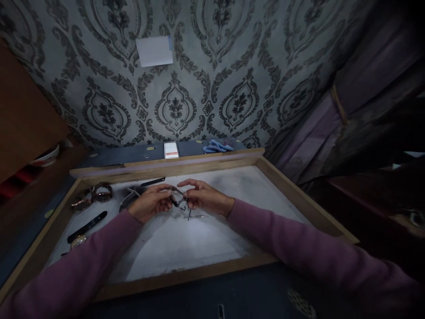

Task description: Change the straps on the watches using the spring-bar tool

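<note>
Near edge: a blue cover (pixel 252 288) with pale round motifs lies in front of the tray (pixel 186 277), a shallow wooden frame with a white floor.
Sleeves: both forearms, in mauve sleeves (pixel 265 226), cross the tray's near side.
Left near corner: a gold-toned watch (pixel 79 241) lies partly behind the left sleeve, a black strap (pixel 88 227) slanting just beyond it.
Tool: a thin metal tool (pixel 196 216) lies on the floor just below the right hand; its exact form is too small to tell.
Left hand: the left hand (pixel 149 204) pinches the left side of a dark band between thumb and fingers.
Right hand: the right hand (pixel 209 198) pinches the band's right side, thumb against folded fingers, the index finger raised above it.
Band: the band (pixel 180 202), bent into a loop, is held between the hands over the tray's middle.
Left far corner: two brown watches (pixel 103 192) stand side by side on their curved bands.
Far strip: a white box (pixel 171 151) and, to its right, a crumpled blue cloth (pixel 217 146).
Wall: patterned paper bearing a white card (pixel 155 52).
</note>
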Demonstrator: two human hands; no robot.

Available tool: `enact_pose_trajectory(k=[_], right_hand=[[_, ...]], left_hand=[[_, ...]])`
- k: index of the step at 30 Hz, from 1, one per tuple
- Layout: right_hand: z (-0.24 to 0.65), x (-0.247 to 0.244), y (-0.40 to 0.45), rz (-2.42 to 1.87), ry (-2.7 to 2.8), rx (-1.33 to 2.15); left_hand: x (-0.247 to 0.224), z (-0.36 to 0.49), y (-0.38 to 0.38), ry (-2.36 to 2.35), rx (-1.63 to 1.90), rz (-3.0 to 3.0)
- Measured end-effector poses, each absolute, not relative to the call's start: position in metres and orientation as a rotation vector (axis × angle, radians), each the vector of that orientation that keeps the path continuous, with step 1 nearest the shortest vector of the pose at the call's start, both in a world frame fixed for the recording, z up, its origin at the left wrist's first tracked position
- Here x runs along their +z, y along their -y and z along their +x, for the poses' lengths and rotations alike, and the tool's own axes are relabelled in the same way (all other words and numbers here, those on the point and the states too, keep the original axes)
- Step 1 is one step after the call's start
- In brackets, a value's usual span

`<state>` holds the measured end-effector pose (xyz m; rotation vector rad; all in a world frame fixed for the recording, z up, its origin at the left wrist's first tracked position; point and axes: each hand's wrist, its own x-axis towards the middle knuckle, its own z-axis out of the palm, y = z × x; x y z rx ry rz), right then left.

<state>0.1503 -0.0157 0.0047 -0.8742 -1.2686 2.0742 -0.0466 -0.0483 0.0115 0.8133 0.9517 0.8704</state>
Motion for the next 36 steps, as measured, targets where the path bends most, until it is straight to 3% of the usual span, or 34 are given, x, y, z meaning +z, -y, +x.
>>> enact_pose_trajectory(k=[28, 36], right_hand=[[0.152, -0.003, 0.009, -0.917, 1.032, 2.107], [0.162, -0.005, 0.006, -1.081, 1.214, 1.846]], left_hand=[[0.018, -0.039, 0.058, -0.991, 0.94, 0.979], [0.018, -0.042, 0.064, -1.103, 0.894, 1.056]])
